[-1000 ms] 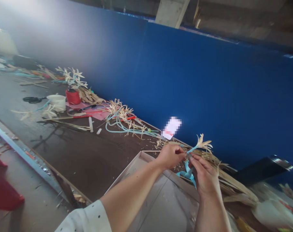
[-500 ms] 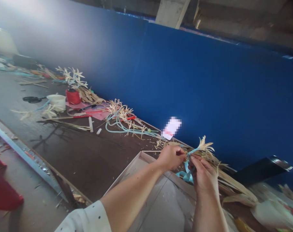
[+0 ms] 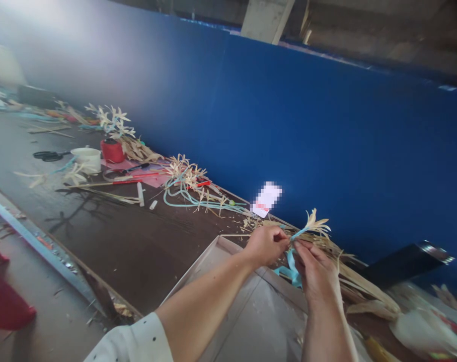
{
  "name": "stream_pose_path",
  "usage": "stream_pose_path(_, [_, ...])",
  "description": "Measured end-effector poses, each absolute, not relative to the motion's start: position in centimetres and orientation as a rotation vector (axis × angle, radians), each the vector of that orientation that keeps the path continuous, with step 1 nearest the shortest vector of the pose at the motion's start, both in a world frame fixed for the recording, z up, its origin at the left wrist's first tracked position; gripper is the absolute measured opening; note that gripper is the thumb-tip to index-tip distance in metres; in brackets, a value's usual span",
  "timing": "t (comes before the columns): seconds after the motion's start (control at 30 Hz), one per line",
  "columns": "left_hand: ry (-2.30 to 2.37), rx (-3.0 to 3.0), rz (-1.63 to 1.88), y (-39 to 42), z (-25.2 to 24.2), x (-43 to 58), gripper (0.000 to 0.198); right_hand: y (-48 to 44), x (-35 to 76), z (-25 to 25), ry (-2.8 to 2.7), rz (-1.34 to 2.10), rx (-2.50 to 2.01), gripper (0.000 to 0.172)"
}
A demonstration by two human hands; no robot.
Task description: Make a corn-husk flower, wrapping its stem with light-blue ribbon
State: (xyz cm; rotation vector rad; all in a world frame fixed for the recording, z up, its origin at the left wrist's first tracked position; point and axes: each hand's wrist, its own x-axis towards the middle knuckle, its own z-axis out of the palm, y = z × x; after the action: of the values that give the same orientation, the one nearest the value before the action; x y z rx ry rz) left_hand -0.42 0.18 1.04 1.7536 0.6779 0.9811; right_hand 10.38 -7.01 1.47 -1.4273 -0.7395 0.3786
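Both my hands meet over the far edge of a shallow grey tray (image 3: 228,256). My left hand (image 3: 265,245) is closed in a pinch on the stem of a small straw flower (image 3: 315,224) with pale pointed petals. My right hand (image 3: 318,271) is closed too, its fingers pinching a light blue ribbon (image 3: 289,266) at the same stem. The loose end of the ribbon curls down below my hands. Behind the flower lies a heap of dried straw (image 3: 349,266).
On the dark table (image 3: 138,246) stand a red pot (image 3: 112,150), a white cup (image 3: 88,157), black scissors (image 3: 47,155), finished straw flowers with blue stems (image 3: 191,186) and a white card (image 3: 267,199). A blue wall (image 3: 326,141) runs along the back. A black object (image 3: 405,261) lies at right.
My hands and the flower have barely moved; the fingers shifted slightly on the ribbon at the stem.
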Motion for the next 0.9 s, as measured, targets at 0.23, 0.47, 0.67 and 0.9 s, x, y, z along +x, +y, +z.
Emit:
stream_pose_path(0.23, [0.648, 1.763, 0.995, 0.3, 1.0, -0.4, 0.023, -6.7, 10.1, 1.5, -0.577, 0.485, -1.342, 0.031])
stream_pose_path(0.47, [0.719, 1.816, 1.000, 0.3, 0.9, -0.3, 0.020, -7.0, 10.7, 1.1, -0.816, 0.281, -1.476, 0.037])
stream_pose_path(0.67, [0.819, 1.971, 1.100, 0.0, 0.8, -0.3, 0.017, -7.3, 10.2, 1.8, -0.925, 0.098, -1.691, 0.040])
stream_pose_path(0.9, [0.878, 2.099, 1.137, -1.0, 1.1, -0.4, 0.022, -7.2, 8.8, 2.5, -0.853, -0.005, -1.828, 0.049])
